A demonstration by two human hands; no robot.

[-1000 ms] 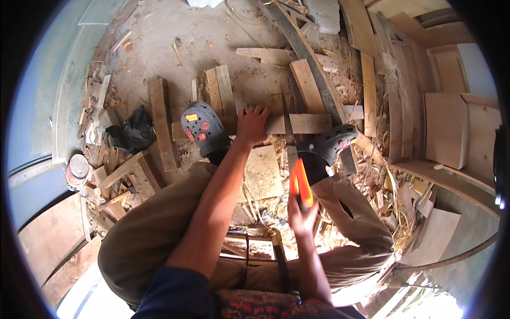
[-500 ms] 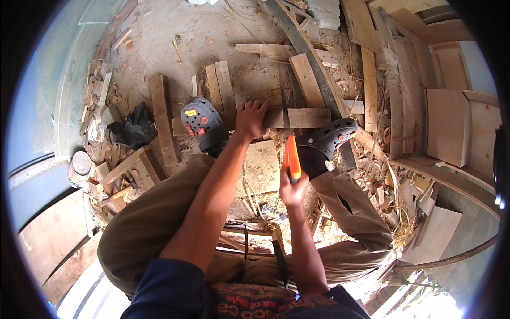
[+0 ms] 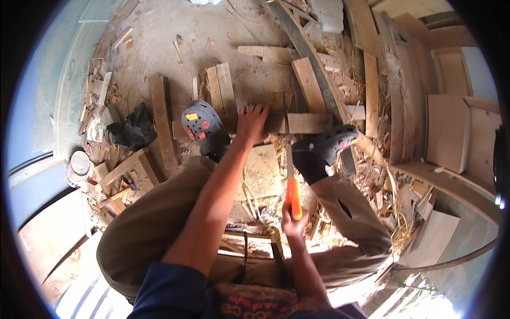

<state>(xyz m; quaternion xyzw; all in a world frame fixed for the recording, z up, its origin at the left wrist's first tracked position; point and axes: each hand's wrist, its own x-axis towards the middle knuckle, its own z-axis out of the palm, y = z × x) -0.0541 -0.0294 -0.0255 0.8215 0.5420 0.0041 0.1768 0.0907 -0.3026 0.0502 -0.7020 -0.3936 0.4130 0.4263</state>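
One flat brown plank [image 3: 297, 123], left hand [image 3: 251, 123] pressing; orange-handled saw [image 3: 292, 183].

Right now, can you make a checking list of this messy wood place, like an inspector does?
Surface: dusty floor, wood chips all over.
Job's things: wooden plank lying flat between two grey clogs; orange-handled saw, blade on the plank.
Clutter: offcuts, black cloth, small round tin.
Grips: left hand pressed flat on the plank; right hand closed on the saw handle.
Cables: nothing seen.
Surroundings: boards stacked at right.
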